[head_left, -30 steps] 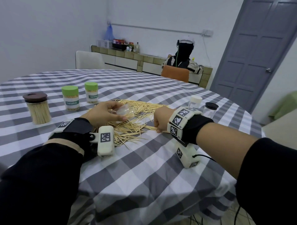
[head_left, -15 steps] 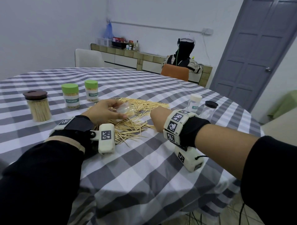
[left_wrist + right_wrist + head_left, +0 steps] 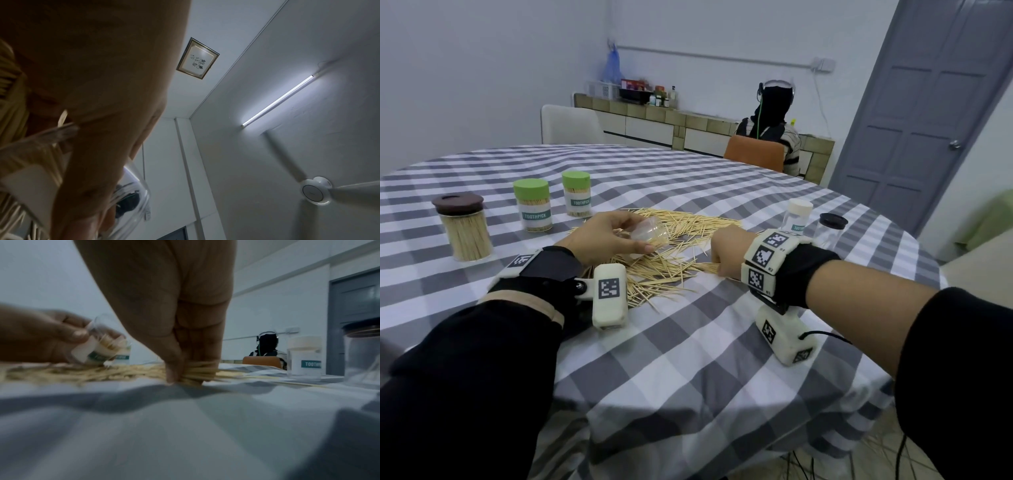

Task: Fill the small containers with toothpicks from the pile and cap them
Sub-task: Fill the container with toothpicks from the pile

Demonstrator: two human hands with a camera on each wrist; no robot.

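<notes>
While the left hand grips a small clear container, tilted on its side with its mouth toward the right, over the near-left part of the toothpick pile, the right hand is down at the pile's near-right edge, thumb and fingers closed on a small bundle of toothpicks against the cloth.

Held container: labelled, with some toothpicks already inside, as the right wrist view shows; the count is too blurred to tell.

Desk: round, under a grey-and-white checked cloth.

Left side, capped and filled: brown-lidded jar, nearest the left edge; two green-capped containers farther right, both labelled.

Right side, just beyond the right wrist: white-capped container, clear-walled and apparently unfilled; black-lidded clear jar beside it to the right.

Far background: seated person in an orange chair, a tiled counter, a grey door.
</notes>
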